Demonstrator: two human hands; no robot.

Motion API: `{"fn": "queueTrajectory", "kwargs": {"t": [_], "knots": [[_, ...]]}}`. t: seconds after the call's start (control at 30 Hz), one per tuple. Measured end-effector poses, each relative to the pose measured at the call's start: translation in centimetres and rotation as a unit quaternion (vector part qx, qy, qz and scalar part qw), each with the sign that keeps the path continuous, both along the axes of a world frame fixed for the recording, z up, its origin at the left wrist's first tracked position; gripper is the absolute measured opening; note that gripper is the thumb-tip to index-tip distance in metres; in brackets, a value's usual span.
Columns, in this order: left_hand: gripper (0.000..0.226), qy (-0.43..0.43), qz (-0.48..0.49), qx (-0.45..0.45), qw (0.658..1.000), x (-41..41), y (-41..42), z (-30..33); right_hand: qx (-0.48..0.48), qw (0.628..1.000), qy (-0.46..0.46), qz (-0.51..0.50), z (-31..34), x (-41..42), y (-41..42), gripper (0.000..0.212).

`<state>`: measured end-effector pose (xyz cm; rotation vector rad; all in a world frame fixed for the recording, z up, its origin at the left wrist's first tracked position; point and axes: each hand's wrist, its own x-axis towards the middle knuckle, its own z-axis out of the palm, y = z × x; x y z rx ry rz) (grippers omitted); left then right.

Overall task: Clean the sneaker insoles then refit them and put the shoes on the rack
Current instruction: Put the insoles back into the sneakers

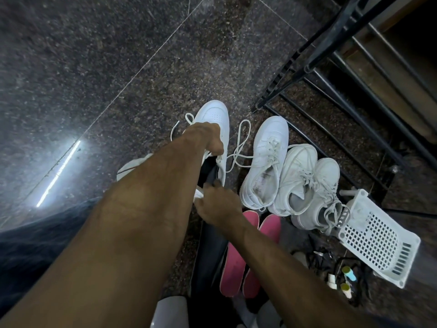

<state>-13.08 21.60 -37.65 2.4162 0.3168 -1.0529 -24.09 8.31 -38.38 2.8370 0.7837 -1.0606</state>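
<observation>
Left hand (208, 138) curled on the tongue of a white sneaker (216, 117), spreading its mouth; right hand (218, 204) pinching a dark insole (210, 171) at the heel opening. Refitting under way, by the look of it; next, sliding the insole toeward and flattening. Just below the right wrist, two pink insoles (250, 254). Rightward, three more sneakers (264, 162); beyond, black rack (331, 74), one white basket (378, 240).

The left hand (208, 138) grips the tongue of a white sneaker (216, 119) at centre; the right hand (217, 202) pinches its heel. Pink insoles (236, 254) lie at six o'clock, a black rack (331, 67) at two.
</observation>
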Motion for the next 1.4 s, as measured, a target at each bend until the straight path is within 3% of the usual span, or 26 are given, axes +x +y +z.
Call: {"fn": "queueTrajectory", "kwargs": {"t": [0.1,0.37,0.53,0.6,0.67,0.73,0.8,0.97,1.13,1.3,1.4], "knots": [[0.034,0.004,0.002,-0.006,1.0,0.0,-0.1,0.0,-0.025,1.0,0.008,-0.004,0.0,-0.4,-0.2,0.048],[0.03,0.012,0.015,-0.015,1.0,0.3,0.0,-0.4,0.002,0.979,0.14,-0.151,-1.2,1.0,1.8,0.046],[0.022,0.003,0.007,-0.011,1.0,0.1,0.0,-0.5,0.049,0.908,0.255,-0.33,-2.0,2.2,2.0,0.073],[0.023,0.005,0.007,-0.009,1.0,0.1,0.0,-0.6,0.059,0.889,0.28,-0.357,-2.0,2.6,1.9,0.081],[0.024,0.004,0.006,-0.008,1.0,0.1,0.0,-0.6,0.069,0.914,0.25,-0.311,-2.0,2.2,1.3,0.075],[0.025,-0.007,0.002,-0.007,1.0,-0.1,-0.1,-0.6,0.069,0.97,0.15,-0.179,-2.0,0.9,-0.2,0.05],[0.024,-0.018,0.001,-0.007,1.0,-0.4,0.0,-0.7,0.109,0.989,0.05,-0.089,-2.1,-1.1,-2.2,0.035],[0.016,-0.021,0.051,-0.049,0.997,-1.4,0.3,-1.4,0.172,0.978,0.004,-0.12,-2.4,-1.6,-2.9,0.031],[0.01,-0.121,0.136,-0.084,0.98,-1.8,1.0,-2.0,0.154,0.978,-0.017,-0.142,-2.5,2.2,-1.8,0.03],[0.039,-0.184,0.117,-0.003,0.976,-1.1,-0.1,-1.7,0.242,0.944,0.026,-0.225,-2.2,5.0,-1.5,0.046],[0.049,-0.193,0.109,0.018,0.975,-1.2,-0.4,-2.1,0.287,0.93,-0.046,-0.224,-1.6,2.3,-3.8,0.048]]}}
